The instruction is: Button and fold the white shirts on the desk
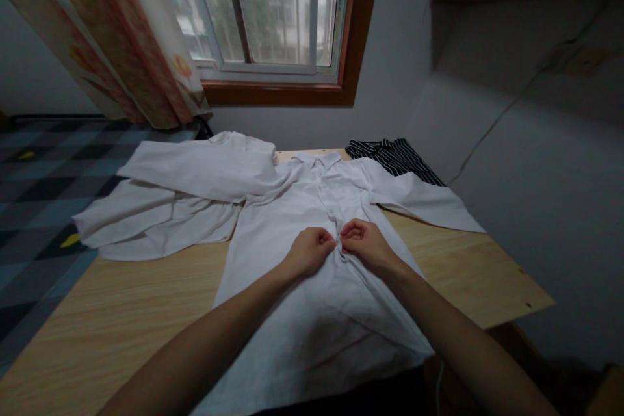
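A white button-up shirt (312, 312) lies face up on a wooden table (121, 312), collar toward the window. My left hand (312, 250) and my right hand (363, 240) meet at the shirt's front placket, about mid-chest. Both hands are closed in a pinch on the fabric edges there. The shirt's right sleeve (429, 201) spreads out flat to the right.
More white garments (170, 201) lie piled at the table's left rear. A black striped garment (397, 157) sits at the back right by the wall. A window and patterned curtain (121, 32) are behind. The checkered floor (34, 188) lies to the left.
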`<state>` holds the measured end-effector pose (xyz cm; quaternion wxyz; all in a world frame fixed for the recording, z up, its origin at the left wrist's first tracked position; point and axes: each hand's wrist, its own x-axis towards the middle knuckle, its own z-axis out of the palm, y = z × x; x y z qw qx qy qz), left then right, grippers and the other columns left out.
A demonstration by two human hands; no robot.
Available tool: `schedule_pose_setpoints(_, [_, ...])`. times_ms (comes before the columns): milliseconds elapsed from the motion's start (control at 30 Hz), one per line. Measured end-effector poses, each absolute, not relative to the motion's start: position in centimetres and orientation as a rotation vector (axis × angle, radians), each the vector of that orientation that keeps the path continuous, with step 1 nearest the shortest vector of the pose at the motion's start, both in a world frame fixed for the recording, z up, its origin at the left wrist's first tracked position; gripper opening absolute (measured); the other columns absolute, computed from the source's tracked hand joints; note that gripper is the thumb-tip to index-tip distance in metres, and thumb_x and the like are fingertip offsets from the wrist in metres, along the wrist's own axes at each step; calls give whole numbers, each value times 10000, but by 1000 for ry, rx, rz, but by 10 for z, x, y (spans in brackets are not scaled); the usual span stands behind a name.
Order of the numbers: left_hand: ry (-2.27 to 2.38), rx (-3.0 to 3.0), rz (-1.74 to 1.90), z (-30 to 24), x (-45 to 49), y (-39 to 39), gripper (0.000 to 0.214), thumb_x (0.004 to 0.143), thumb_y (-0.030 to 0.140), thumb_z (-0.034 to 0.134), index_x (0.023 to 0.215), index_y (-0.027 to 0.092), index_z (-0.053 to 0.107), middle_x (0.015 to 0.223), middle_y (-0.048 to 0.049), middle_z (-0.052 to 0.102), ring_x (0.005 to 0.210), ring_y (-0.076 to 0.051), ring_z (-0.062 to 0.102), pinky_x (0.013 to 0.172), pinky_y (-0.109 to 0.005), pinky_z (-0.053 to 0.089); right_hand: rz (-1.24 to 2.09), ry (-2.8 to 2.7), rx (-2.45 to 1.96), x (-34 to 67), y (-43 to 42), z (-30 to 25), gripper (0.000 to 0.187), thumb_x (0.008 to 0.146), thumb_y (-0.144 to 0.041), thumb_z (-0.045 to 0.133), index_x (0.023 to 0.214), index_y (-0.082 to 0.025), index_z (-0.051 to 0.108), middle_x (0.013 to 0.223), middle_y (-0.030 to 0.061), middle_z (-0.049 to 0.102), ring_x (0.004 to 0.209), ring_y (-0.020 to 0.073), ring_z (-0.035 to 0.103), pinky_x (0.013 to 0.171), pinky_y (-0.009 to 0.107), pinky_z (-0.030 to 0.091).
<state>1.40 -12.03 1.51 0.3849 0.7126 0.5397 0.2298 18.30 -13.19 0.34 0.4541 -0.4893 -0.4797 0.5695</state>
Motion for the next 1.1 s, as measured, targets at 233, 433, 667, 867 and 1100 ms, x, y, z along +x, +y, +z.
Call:
schedule_pose_setpoints(233, [1364,1751,614,13,14,-117,217,705,299,540,680,130,673,602,4,575,598,-130,482,561,-238,336,1190,-1407,-1225,181,-132,-4,157,595,-176,689,718,-168,591,573,-56,587,506,87,550,493,190,414])
schedule_pose_setpoints(433, [1325,1724,610,14,14,-116,204,683,274,535,684,120,669,597,9,566,590,-123,474,552,-230,331,1121,-1424,-1241,177,-135,1,174,588,-172,676,739,-174,588,650,-32,624,542,99,566,523,207,442])
schedule_pose_setpoints(667, [1315,1683,624,13,14,-116,189,701,268,533,658,127,651,597,11,572,592,-124,477,549,-227,328,1033,-1468,-1243,177,-136,1,163,612,-175,648,762,-190,585,689,-23,628,576,116,596,524,213,467])
schedule_pose_setpoints(867, [1348,1683,612,17,15,-117,407,790,464,495,652,126,674,598,-12,605,603,-144,511,541,-240,325,918,-1536,-1277,173,-140,2,130,654,-189,614,774,-206,568,663,-28,624,564,117,593,536,222,491])
schedule_pose_setpoints(1100, [1425,1764,620,22,18,-123,261,747,320,541,592,140,648,559,5,548,587,-129,476,528,-233,289,854,-1538,-1302,170,-143,7,208,664,-199,650,803,-223,498,686,-28,630,552,113,581,517,217,484])
